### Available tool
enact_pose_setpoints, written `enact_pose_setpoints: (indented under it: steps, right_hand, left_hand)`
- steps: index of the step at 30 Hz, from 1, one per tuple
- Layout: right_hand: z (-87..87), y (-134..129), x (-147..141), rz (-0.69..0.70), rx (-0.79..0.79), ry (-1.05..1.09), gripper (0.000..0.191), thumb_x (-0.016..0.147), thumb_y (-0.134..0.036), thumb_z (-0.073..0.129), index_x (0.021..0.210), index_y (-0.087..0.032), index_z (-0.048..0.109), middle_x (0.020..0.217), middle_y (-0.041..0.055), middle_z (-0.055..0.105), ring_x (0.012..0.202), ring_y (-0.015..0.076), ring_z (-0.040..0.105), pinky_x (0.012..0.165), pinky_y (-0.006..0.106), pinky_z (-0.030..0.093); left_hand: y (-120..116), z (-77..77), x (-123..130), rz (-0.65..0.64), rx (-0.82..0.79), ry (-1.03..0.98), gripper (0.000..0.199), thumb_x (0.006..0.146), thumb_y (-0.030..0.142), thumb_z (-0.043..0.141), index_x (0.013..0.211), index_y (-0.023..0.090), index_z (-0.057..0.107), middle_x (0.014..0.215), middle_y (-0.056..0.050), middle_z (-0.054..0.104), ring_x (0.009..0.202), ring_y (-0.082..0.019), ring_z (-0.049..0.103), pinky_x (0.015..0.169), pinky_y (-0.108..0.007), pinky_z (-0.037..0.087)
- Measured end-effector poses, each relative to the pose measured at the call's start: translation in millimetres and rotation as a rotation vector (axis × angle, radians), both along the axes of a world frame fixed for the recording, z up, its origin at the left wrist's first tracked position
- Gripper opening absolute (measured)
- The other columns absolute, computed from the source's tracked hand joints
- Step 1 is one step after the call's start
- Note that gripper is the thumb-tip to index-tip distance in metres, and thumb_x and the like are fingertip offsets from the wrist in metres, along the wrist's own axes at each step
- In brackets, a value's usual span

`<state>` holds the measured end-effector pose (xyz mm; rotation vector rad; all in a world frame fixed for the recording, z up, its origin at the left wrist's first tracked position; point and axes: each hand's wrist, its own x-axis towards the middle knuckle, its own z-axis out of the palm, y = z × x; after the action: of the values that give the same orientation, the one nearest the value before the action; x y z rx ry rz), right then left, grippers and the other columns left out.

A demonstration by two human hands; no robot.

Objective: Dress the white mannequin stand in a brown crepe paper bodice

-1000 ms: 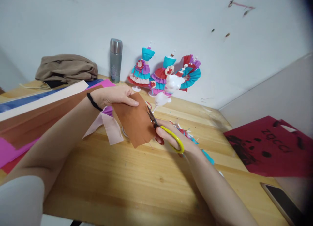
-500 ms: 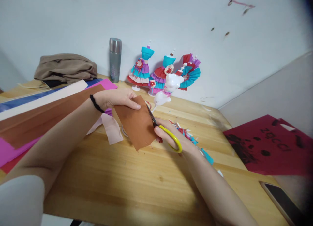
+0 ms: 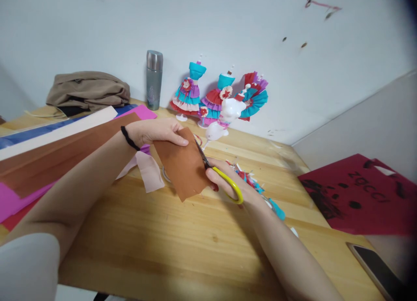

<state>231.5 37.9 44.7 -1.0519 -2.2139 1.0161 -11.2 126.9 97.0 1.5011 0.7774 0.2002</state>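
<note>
My left hand point(image 3: 164, 131) pinches the upper edge of a brown sheet of crepe paper point(image 3: 179, 166), its thumb lying on the front. In my right hand point(image 3: 220, 175) is a pair of scissors point(image 3: 230, 186) with yellow handles, my fingers through the loops. The dark blades point up and away at the paper's right edge, near my left thumb; whether they are cutting into it I cannot tell. A pale pink paper strip point(image 3: 150, 173) lies beside the brown sheet on the left. Partly behind the sheet shows the edge of a tape roll point(image 3: 165, 175).
Several small dress forms in ruffled paper point(image 3: 187, 94) and a white one point(image 3: 231, 110) stand along the wall. A flask point(image 3: 154, 81), brown cloth point(image 3: 87, 90) and coloured paper sheets point(image 3: 71, 149) are left; paper scraps point(image 3: 249, 177), a red bag point(image 3: 361, 196) and a phone point(image 3: 374, 266) right.
Almost nothing differs. The whole view has shifted by a few pixels, while both hands, the brown paper and the scissors keep the same pose.
</note>
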Motion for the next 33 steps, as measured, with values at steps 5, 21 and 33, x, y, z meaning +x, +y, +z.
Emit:
enact_pose_setpoints:
  steps: [5,21,33]
  right_hand:
    - [-0.4,0.2,-0.9,0.015,0.007,0.046,0.048,0.096,-0.065,0.039,0.076,-0.021,0.045,0.069,-0.0015,0.045,0.065,0.0140,0.042,0.060,0.027,0.035]
    - [0.2,-3.5,-6.4,-0.083,-0.079,0.033,0.053,0.091,-0.072,0.040,0.073,-0.023,0.044,0.060,-0.0030,0.041,0.056,0.0132,0.039,0.053,0.027,0.030]
    - [-0.1,-4.4,-9.0,-0.159,-0.074,0.025,0.049,0.093,-0.066,0.044,0.070,-0.022,0.043,0.057,-0.0042,0.040,0.052,0.0115,0.037,0.050,0.027,0.028]
  left_hand:
    - [0.9,-0.8,-0.8,-0.015,0.007,-0.014,0.025,0.080,0.033,0.074,0.100,0.018,0.075,0.080,-0.002,0.077,0.091,-0.021,0.072,0.089,-0.030,0.052]
    - [-0.2,-0.4,-1.7,0.020,-0.001,0.032,0.029,0.078,0.039,0.075,0.098,0.019,0.076,0.083,-0.004,0.077,0.093,-0.023,0.071,0.089,-0.033,0.053]
    - [6.1,-4.5,-4.2,-0.011,0.062,-0.033,0.034,0.082,0.040,0.073,0.109,0.019,0.074,0.073,0.000,0.075,0.082,-0.019,0.071,0.082,-0.028,0.054]
